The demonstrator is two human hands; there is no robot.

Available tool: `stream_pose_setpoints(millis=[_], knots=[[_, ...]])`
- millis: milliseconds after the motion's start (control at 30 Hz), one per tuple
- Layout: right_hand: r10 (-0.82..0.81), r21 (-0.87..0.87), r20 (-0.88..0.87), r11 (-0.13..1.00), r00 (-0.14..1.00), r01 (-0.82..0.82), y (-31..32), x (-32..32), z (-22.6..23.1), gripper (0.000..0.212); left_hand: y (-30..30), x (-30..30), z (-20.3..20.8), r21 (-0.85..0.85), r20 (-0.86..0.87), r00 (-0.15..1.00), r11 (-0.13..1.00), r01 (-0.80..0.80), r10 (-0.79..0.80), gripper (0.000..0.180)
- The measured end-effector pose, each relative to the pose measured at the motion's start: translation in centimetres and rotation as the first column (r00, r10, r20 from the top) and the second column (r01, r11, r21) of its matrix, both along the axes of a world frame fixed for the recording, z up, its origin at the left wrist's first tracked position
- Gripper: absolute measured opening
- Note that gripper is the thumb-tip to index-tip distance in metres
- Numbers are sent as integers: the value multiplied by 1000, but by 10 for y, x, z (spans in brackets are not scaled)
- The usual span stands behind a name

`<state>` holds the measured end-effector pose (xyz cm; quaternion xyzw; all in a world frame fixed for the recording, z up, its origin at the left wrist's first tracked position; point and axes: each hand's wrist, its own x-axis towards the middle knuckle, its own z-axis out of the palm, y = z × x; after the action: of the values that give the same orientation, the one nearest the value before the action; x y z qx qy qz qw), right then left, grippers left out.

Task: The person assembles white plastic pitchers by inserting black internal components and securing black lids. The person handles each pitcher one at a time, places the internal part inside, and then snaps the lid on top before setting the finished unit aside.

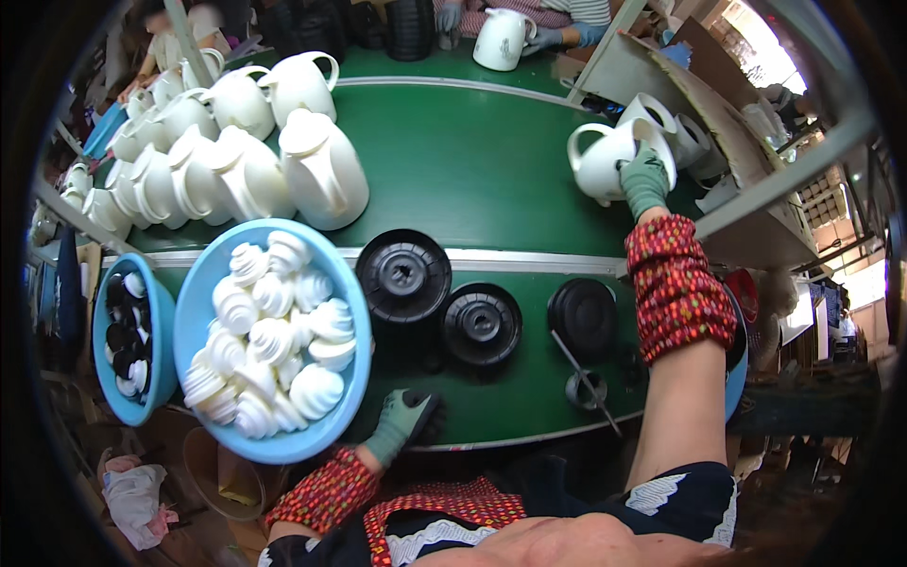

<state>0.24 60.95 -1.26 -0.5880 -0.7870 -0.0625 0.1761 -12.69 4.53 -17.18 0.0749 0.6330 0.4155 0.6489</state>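
Note:
My right hand (646, 175), in a green glove, reaches out to the far right and grips a white jug (602, 163) at its mouth, with the fingers partly hidden inside. The jug is tilted, and its handle points left. Closer to me, my left hand (404, 419), in a green glove with dark fingertips, rests at the near edge of the green table (453, 170). Its fingers look stretched out, with nothing visible in them. Beside it stands a light blue basin (357, 378) heaped with white ridged lids (272, 295).
Several white jugs (321, 170) stand in rows at the left. Round black parts (404, 274) and a small metal cup (586, 389) with a rod lie before me. A smaller blue basin (162, 350) holds black and white pieces. Across the table, a person's gloved hands hold another jug (500, 42).

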Motion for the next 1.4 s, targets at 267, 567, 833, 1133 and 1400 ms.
stream_pose_setpoints(millis=[267, 567, 833, 1133, 1400], knots=[[473, -240, -606, 658, 640, -713, -285, 41, 143, 38, 9, 22, 27, 799, -133, 883, 576, -174, 451, 72], [185, -523, -767, 372, 614, -767, -455, 117, 147, 38, -89, 28, 94, 783, -175, 948, 622, -29, 265, 70], [353, -442, -797, 213, 490, -871, -508, 219, 53, 52, -147, 45, 185, 744, -394, 902, 637, 203, 174, 74], [510, -476, -712, 155, 482, -866, -569, 182, 17, 57, -178, 67, 218, 688, -624, 766, 570, 449, 150, 50], [571, -450, -698, 119, 432, -885, -578, 162, 10, 61, -189, 77, 199, 581, -776, 608, 566, 585, 169, 52]])
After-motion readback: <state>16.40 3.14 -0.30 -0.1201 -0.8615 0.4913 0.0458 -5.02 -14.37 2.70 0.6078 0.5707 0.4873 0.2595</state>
